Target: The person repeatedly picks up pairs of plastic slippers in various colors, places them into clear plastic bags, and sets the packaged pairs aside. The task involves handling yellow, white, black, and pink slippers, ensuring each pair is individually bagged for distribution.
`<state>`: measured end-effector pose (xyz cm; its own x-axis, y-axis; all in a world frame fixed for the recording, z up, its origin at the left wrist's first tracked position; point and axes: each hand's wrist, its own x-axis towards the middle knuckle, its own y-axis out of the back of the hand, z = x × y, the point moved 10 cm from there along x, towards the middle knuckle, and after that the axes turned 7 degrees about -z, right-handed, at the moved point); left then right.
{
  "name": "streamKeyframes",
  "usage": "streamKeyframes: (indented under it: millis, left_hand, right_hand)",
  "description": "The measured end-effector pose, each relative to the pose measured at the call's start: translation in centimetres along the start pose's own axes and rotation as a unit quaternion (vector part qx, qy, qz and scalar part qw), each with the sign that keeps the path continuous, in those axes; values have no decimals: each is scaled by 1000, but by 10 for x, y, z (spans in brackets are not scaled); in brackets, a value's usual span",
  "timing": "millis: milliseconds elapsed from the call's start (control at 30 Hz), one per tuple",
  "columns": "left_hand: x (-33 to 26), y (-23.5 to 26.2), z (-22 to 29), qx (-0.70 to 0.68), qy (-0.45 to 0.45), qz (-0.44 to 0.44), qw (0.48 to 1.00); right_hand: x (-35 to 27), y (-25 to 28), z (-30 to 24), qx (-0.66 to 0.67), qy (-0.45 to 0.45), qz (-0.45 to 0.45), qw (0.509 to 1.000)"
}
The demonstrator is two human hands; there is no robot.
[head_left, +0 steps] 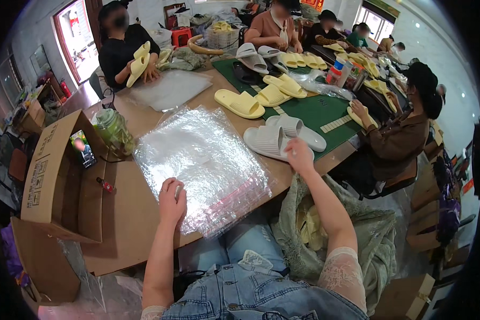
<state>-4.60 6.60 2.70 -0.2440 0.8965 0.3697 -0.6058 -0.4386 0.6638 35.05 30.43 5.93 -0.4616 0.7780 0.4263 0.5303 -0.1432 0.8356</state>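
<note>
While your left hand (pixel 172 200) presses fingers-curled on the near edge of the stack of clear plastic bags (pixel 202 162), close your right hand (pixel 298 156), now loosely touching it, squarely around the pair of white ridged foam slippers (pixel 282 137) on the worktop (pixel 128 213).

Bright window light; glare on plastic bags (pixel 202 160); fisheye-bent, dark edges.

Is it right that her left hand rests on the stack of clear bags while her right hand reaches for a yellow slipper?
Not quite: in the head view the right hand touches a white slipper, not a yellow one. The left hand does rest on the stack of clear bags.
</note>
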Motion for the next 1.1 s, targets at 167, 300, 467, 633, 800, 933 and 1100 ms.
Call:
streamKeyframes:
  millis: [167, 300, 467, 633, 800, 933, 1100]
  left_hand:
    - [2, -4, 2, 3, -11, 4, 1000]
    - [1, -3, -3, 10, -4, 10, 1000]
    - [2, -3, -4, -3, -18, 17, 1000]
    - [2, -4, -2, 0, -13, 19, 1000]
    - [-2, -4, 2, 21, -19, -34, 999]
    - [-5, -17, 20, 107, -40, -116, 987]
    - [-11, -42, 41, 148, -80, -200, 965]
  right_hand:
    - [12, 20, 53, -122, -171, 118, 971]
    - [36, -33, 67, -6, -275, -61, 960]
    - [58, -57, 42, -185, -247, -25, 951]
    - [53, -47, 52, -122, -222, -25, 967]
    - [2, 1, 42, -42, -243, 26, 969]
    - [-54, 19, 57, 107, -220, 39, 969]
    - [-111, 15, 35, 447, -261, 42, 855]
